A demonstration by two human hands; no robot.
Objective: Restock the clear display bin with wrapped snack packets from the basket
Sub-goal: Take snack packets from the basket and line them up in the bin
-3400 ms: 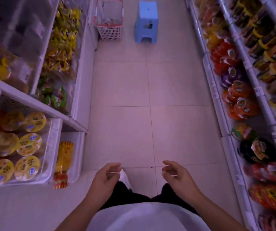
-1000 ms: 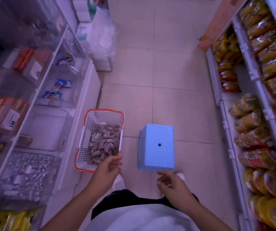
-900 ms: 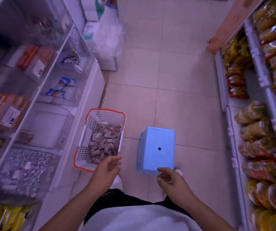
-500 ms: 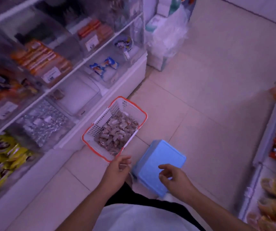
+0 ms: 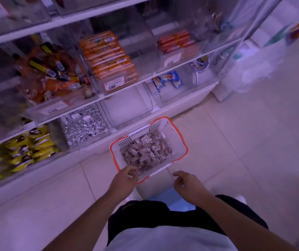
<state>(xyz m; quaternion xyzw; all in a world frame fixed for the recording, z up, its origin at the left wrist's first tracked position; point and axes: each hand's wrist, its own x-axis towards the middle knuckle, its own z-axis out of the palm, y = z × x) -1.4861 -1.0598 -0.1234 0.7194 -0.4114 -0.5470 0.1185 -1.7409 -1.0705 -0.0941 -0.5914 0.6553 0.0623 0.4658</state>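
Snack packets [image 5: 146, 151] fill the basket [image 5: 178, 136] just beyond the left hand [image 5: 125, 180] fingers [image 5: 133, 171]; both hands loosely curled, empty.

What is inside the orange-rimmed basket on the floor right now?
The basket holds a heap of small wrapped snack packets. The left hand covers its near corner, and the pile hides the basket's bottom.

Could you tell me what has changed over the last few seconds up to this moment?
The person walked up the aisle, turned to face the shelf, and now has the blue stool beneath them. The left hand has reached the basket rim. The right hand stays empty; the packets remain in the basket.
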